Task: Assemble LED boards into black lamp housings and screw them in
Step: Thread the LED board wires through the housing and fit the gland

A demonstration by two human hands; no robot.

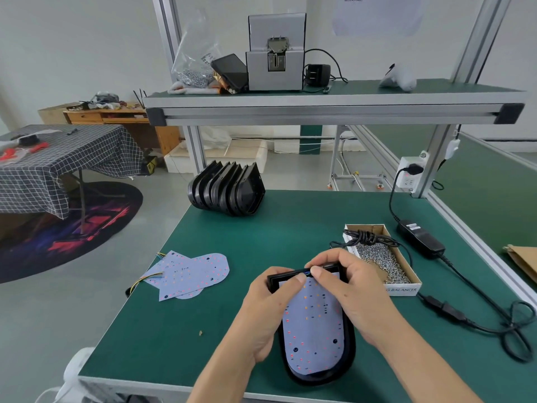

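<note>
Left hand [270, 298] gripping far left corner of black housing [350, 349], thumb pressing LED board [315, 324] lying inside it on table [232, 234]. Right hand [343, 282] pinching board's wires [305, 271] at housing's far rim.

Risks, judging: wires getting trapped under board or rim; board sitting skewed, screw holes missing.

Around: screw box [386, 257] just beside right hand, cord draping across it, hindering reach. Spare boards [189, 274] lying left; housing stack [226, 189] standing far.
</note>
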